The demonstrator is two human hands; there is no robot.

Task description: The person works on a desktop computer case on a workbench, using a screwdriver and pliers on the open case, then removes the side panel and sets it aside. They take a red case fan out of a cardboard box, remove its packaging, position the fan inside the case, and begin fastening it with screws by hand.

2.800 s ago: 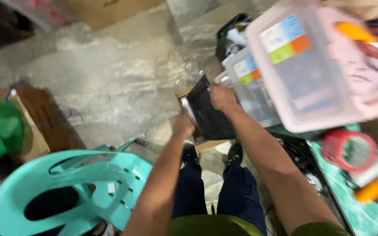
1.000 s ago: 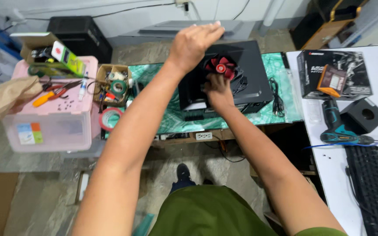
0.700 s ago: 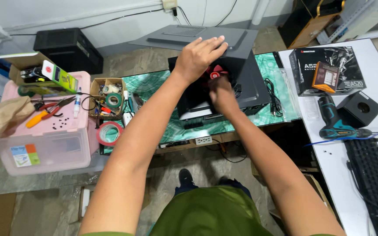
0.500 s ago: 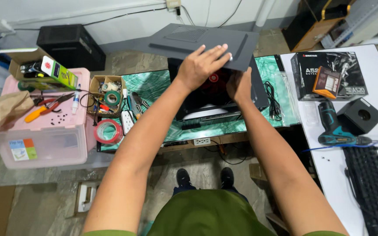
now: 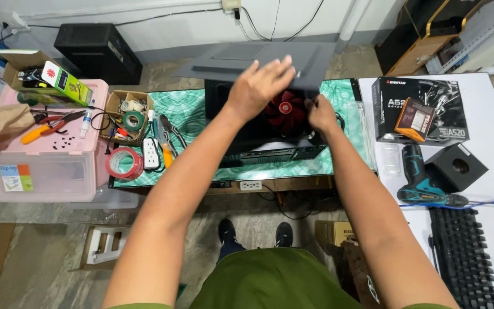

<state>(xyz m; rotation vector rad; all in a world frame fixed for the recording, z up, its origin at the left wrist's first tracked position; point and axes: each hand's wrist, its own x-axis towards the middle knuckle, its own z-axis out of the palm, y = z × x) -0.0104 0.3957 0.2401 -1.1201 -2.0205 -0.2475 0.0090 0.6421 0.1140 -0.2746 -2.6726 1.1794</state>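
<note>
Hands are working over the black computer case [image 5: 270,134] lying on the green worktop [image 5: 190,114]. Left hand [image 5: 261,86] is pressing flat, fingers spread, on the grey side panel [image 5: 247,60], steadying it above the case. Right hand [image 5: 321,114] is curling its grip on the case edge beside the red fan [image 5: 286,110].

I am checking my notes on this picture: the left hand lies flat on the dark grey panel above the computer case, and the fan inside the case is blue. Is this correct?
Not quite: the head view shows the fan is red, not blue. The rest holds: the left hand lies flat on the dark grey panel above the computer case.
</note>
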